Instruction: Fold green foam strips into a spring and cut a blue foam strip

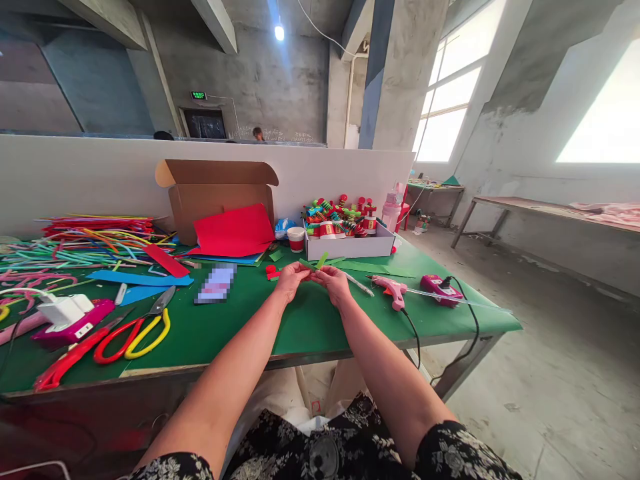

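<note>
- Green, thin and flat, the strip [323, 260] at your fingertips shows a bright yellow-green tongue standing up near your right hand [334, 281] and a darker part toward your left hand [293, 281]; whether that is one folded piece or two, you cannot tell.
- You have it just above the table [250, 327], in front of the white box [350, 249].
- Your left fingers and thumb are pinched together on the darker part; your right ones close on the strip beside the upright tongue.
- Under your forearms, the table has a smooth, deep-green top.
- Past your hands, the low, straight-walled white box is heaped with red and green figures [369, 217], some with springy, coiled limbs.
- To your right lies a pink plastic glue gun [393, 288] with a black cord.
- To your left lie scissors [163, 301] with metal blades and rounded red and yellow handles.
- Farther left, you have a tangle of slender, many-coloured stems [100, 248].
- Ahead, a flat red sheet [235, 230] leans against an open brown cardboard box [220, 175].
</note>
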The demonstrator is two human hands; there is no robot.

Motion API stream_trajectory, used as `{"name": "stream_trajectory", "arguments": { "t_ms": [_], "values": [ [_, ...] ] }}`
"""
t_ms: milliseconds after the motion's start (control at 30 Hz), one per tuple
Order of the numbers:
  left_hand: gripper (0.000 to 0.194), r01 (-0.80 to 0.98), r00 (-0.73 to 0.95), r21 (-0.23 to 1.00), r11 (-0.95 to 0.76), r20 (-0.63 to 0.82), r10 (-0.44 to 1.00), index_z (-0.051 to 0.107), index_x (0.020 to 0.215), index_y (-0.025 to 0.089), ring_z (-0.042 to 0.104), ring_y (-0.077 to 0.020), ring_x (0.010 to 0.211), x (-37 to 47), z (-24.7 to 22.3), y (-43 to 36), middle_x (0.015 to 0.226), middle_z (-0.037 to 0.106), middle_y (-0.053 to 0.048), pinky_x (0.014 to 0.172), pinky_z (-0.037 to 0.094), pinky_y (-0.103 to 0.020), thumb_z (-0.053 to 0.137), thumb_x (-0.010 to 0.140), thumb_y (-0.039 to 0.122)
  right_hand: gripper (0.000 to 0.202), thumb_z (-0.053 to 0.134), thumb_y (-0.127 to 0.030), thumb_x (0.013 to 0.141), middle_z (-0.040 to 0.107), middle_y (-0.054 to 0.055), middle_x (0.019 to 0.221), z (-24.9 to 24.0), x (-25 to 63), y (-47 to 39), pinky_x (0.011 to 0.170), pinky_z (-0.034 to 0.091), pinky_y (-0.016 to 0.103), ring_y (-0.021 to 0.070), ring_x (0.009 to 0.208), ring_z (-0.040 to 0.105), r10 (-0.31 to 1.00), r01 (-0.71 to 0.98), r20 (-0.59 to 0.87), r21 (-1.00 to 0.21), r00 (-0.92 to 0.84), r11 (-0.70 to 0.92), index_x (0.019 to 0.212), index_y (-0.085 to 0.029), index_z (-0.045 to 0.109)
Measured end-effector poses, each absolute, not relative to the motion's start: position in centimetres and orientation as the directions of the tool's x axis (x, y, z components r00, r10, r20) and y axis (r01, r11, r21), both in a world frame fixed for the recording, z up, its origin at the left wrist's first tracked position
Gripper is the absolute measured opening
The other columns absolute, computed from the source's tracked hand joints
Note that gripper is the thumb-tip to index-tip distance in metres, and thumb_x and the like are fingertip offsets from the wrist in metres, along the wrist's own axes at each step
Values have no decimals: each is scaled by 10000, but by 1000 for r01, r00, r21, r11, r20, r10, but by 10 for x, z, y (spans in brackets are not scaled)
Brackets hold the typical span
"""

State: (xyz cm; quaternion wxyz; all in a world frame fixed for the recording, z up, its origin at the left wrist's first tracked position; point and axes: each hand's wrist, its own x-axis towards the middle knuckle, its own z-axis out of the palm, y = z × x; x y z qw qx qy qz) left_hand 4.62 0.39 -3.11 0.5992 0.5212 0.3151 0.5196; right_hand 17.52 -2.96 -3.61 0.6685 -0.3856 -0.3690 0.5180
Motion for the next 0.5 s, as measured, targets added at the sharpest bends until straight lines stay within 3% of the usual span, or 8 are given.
{"name": "stream_trajectory", "arguments": {
  "t_ms": [133, 267, 500],
  "values": [
    [290, -309, 318, 947, -89, 191, 929, 644, 726, 157, 645, -179, 696, 47, -30, 1, 704, 693, -29, 763, 509, -363, 821, 526, 270, 268, 830, -191, 544, 652, -28, 591, -36, 175, -29, 714, 596, 323, 166, 629, 695, 972, -423, 90, -889, 217, 176, 615, -183, 572],
    [348, -286, 267, 954, -90, 170, 949, 614, 697, 156, 635, -171, 641, 49, -31, 3, 641, 665, -8, 748, 519, -382, 853, 504, 320, 281, 847, -183, 515, 671, -19, 596, -36, 173, -31, 716, 593, 316, 164, 621, 693, 978, -421, 89, -892, 187, 162, 619, -177, 587],
    [346, -256, 234, 959, -117, 179, 956, 642, 676, 156, 615, -166, 632, 48, -31, 5, 621, 658, -10, 689, 508, -342, 864, 480, 335, 245, 856, -205, 537, 728, 12, 694, -32, 173, -35, 718, 579, 246, 124, 622, 684, 993, -457, 84, -883, 78, 111, 723, -152, 704]
  ]
}}
